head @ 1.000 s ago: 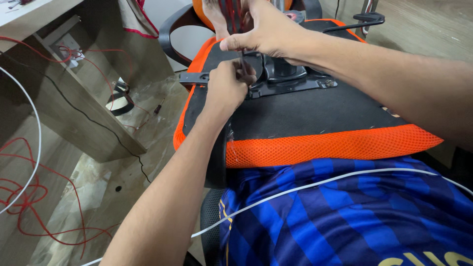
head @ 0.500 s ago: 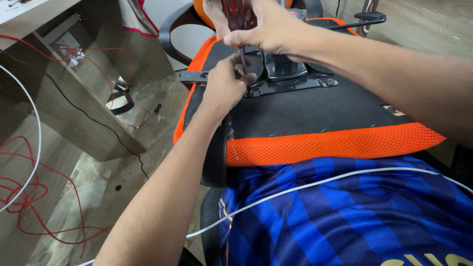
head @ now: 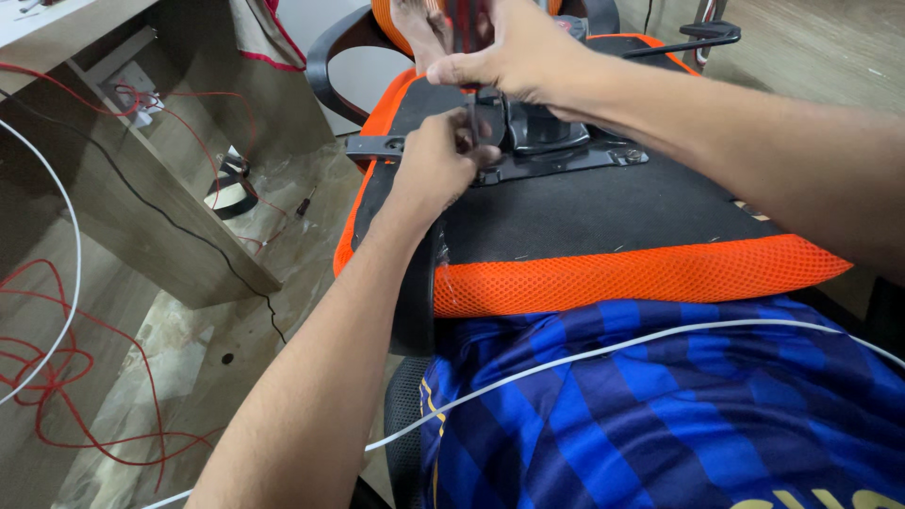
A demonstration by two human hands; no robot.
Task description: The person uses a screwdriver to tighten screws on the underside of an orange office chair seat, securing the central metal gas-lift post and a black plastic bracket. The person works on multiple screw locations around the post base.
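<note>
An office chair seat [head: 603,217] lies upside down in front of me, black underneath with an orange mesh edge [head: 641,278]. A black metal mechanism plate [head: 556,151] is fixed to its underside. My right hand [head: 514,57] grips the red-and-black handle of a screwdriver [head: 468,99], whose shaft points down at the plate's left part. My left hand [head: 438,160] rests on the seat beside the shaft tip, fingers pinched around it or a small fastener; I cannot tell which.
A wooden desk panel [head: 160,207] stands at the left with red wires [head: 57,377] and a white cable [head: 66,236] over the marbled floor. A black chair armrest [head: 325,52] lies behind the seat. A small screwdriver [head: 304,203] lies on the floor.
My right hand has lifted slightly and shifted, keeping the screwdriver upright over the plate. My left hand stayed at the tip.
</note>
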